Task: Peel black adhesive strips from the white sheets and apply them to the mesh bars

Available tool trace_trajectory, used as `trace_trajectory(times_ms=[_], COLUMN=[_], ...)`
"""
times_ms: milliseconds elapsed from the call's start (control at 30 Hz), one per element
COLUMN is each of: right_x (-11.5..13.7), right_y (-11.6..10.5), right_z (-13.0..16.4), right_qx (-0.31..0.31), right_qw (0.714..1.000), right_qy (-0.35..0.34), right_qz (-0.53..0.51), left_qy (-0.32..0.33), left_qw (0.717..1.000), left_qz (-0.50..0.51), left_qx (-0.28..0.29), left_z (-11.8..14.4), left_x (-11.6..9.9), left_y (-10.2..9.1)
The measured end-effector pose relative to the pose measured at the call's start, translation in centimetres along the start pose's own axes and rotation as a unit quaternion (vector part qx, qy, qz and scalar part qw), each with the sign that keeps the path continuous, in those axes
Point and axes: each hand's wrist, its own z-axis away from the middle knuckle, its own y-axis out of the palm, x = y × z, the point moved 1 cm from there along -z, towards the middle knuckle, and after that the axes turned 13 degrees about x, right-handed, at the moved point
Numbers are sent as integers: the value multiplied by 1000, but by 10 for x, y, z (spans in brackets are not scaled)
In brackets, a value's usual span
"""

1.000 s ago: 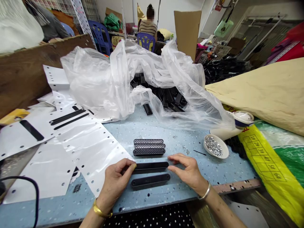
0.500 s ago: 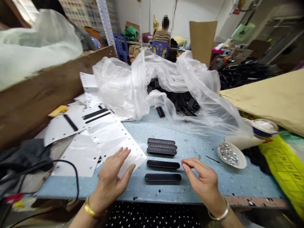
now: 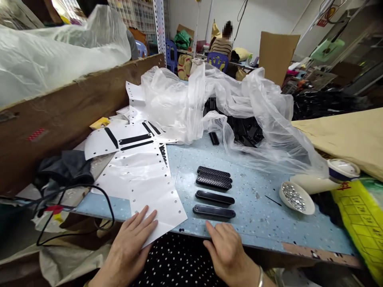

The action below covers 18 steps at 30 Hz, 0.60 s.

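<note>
Over the near edge of the worktop (image 3: 254, 225), the left hand (image 3: 127, 243) is resting straightened fingers on a glossy white hole-punched sheet (image 3: 160, 205), seemingly steadying its overhang; any thumb pinch cannot be told. The right hand (image 3: 226, 248) is curling loosely, holding nothing visible. Beyond, two smooth, round-ended black bars (image 3: 214, 211) are lying within easy reach.

The tabletop (image 3: 254, 227) is coloured pale blue, flecked with white. At centre, black bars (image 3: 214, 211) are seen, the upper ones lattice-patterned. At lower left, a sheet (image 3: 163, 217) is coloured white; at bottom centre, black cloth (image 3: 176, 259) is patterned with white dots.
</note>
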Motion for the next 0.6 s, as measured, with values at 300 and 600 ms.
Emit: trace_trajectory(times_ms=[300,600], right_x=[-14,-32], right_y=[-14,-27], right_z=[-11,30], right_qx=[156,-8], right_qw=[988,994], right_qy=[13,89], right_qz=[-4,-56], left_qy=[5,21], left_qw=[1000,999], left_qz=[11,33], left_qx=[15,3], left_z=[-4,2], left_x=[-2,9], left_y=[3,6])
